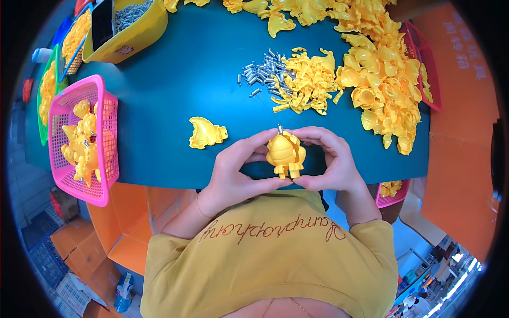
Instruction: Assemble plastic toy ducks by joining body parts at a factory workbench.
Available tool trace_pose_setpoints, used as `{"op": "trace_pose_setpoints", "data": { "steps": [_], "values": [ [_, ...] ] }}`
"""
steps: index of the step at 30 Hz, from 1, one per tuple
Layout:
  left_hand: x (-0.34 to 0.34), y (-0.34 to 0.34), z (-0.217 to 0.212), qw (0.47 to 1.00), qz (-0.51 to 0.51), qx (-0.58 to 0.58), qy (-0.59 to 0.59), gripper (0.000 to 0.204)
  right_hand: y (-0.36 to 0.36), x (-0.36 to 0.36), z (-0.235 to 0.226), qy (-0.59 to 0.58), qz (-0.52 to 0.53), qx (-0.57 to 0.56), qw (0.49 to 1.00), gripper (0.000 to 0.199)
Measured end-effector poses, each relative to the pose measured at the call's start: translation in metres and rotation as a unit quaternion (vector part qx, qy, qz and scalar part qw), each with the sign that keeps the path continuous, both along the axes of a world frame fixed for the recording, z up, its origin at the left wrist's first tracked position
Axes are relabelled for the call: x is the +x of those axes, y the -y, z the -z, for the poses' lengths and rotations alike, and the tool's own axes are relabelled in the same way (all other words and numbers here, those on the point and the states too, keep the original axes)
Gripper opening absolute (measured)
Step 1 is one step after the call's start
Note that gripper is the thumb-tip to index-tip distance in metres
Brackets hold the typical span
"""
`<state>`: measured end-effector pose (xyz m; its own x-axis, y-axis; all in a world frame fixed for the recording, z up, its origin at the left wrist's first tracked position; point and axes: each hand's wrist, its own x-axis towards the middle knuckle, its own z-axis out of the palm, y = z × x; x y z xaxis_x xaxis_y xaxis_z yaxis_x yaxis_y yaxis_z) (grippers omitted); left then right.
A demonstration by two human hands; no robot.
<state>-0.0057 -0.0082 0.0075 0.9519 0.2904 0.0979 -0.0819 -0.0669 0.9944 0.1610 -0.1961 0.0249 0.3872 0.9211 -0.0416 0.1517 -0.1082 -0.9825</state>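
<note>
Between my two hands, just over the table's near edge, is a small yellow plastic toy figure body (285,152). A short metal pin (280,129) sticks up from its top. My left hand (237,165) grips its left side, thumb at the bottom and fingers near the top. On the other side my right hand (333,159) holds it the same way, thumb under and fingertips on top. A loose yellow shell piece (205,132) lies on the table left of the figure. Beyond my hands are piles of small yellow parts (313,79) and metal pins (268,70).
A large heap of yellow shells (387,85) covers the right and far side of the blue-green table (159,106). At left stand a pink basket (110,143) of yellow figures and a yellow bin (151,34) with metal pins. An orange panel (466,132) borders the right.
</note>
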Motion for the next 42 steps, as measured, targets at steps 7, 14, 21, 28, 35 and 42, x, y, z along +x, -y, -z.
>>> {"op": "trace_pose_setpoints", "data": {
  "steps": [7,14,21,28,35,42],
  "values": [
    [0.0,-0.003,-0.004,1.0,-0.003,0.005,0.011,0.09,0.0,-0.002,-0.007,-0.051,0.019,0.034,0.998,0.082],
    [0.0,-0.001,-0.007,0.997,-0.017,0.059,0.036,0.09,-0.001,-0.005,-0.015,-0.043,0.034,0.047,0.997,0.078],
    [0.0,0.0,-0.008,0.996,-0.027,0.063,0.051,0.09,0.002,-0.006,-0.013,-0.02,0.019,0.049,0.998,0.079],
    [0.001,0.002,-0.011,0.993,-0.039,0.091,0.058,0.089,0.003,-0.006,-0.009,0.05,0.016,0.074,0.996,0.077],
    [0.002,0.004,-0.012,0.993,-0.046,0.088,0.066,0.086,0.003,-0.007,-0.017,0.183,-0.014,0.081,0.98,0.079],
    [-0.002,0.013,-0.006,0.994,-0.065,0.071,0.049,0.086,0.005,-0.012,-0.016,0.201,-0.012,0.081,0.976,0.08]
  ]
}}
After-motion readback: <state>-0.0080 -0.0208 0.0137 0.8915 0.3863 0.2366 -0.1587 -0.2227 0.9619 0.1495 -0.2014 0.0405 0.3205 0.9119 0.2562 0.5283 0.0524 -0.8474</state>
